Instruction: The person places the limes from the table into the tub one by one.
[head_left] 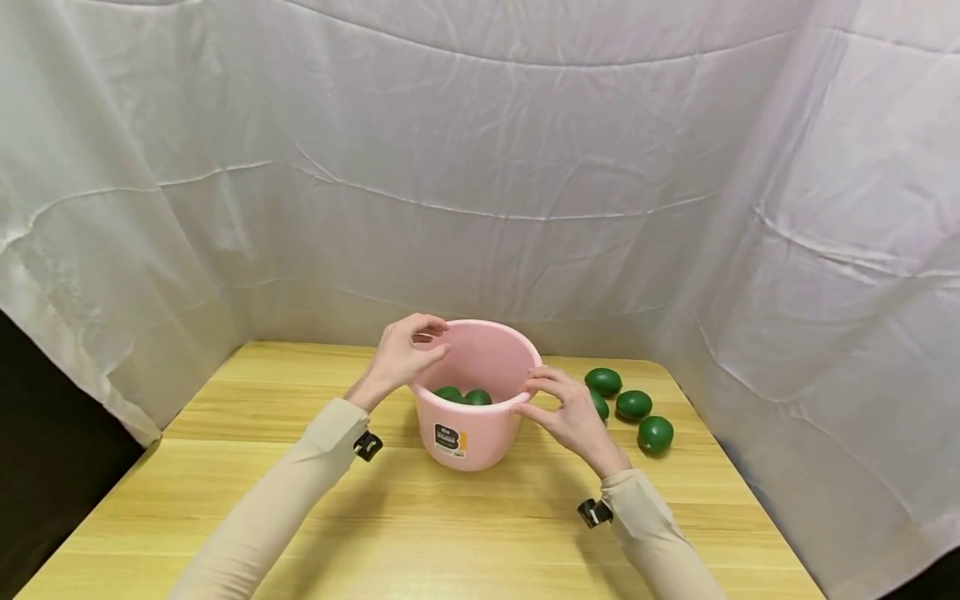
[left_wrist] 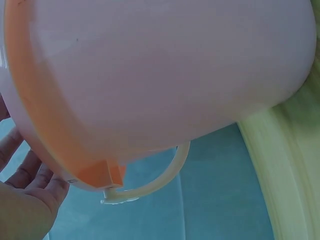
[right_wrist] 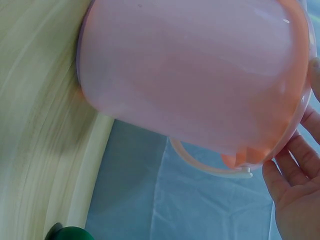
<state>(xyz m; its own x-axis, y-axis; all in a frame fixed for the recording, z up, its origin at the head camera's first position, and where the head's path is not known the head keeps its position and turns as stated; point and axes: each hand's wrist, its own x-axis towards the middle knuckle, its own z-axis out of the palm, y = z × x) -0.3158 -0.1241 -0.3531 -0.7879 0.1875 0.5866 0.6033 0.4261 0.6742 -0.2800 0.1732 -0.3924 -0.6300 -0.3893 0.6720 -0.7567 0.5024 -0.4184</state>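
A pink plastic bucket (head_left: pixel 480 446) stands on the wooden table, a label on its front. Two green fruits, lime-like in look (head_left: pixel 477 397), show inside it, their lower parts hidden by the front wall. My left hand (head_left: pixel 402 350) holds the rim at the left, thumb and fingers spread apart along it. At the right of the rim is my right hand (head_left: pixel 570 412), its fingers at the edge and its thumb towards the front. The left wrist view shows the bucket's pale handle (left_wrist: pixel 167 177) hanging below the rim; the right wrist view shows the handle (right_wrist: pixel 197 164) too.
Several more green fruits (head_left: pixel 633 405) lie on the table (head_left: pixel 465 533) to the right of the bucket, one partly behind my right hand. White cloth (head_left: pixel 480 183) hangs behind the table and along both sides.
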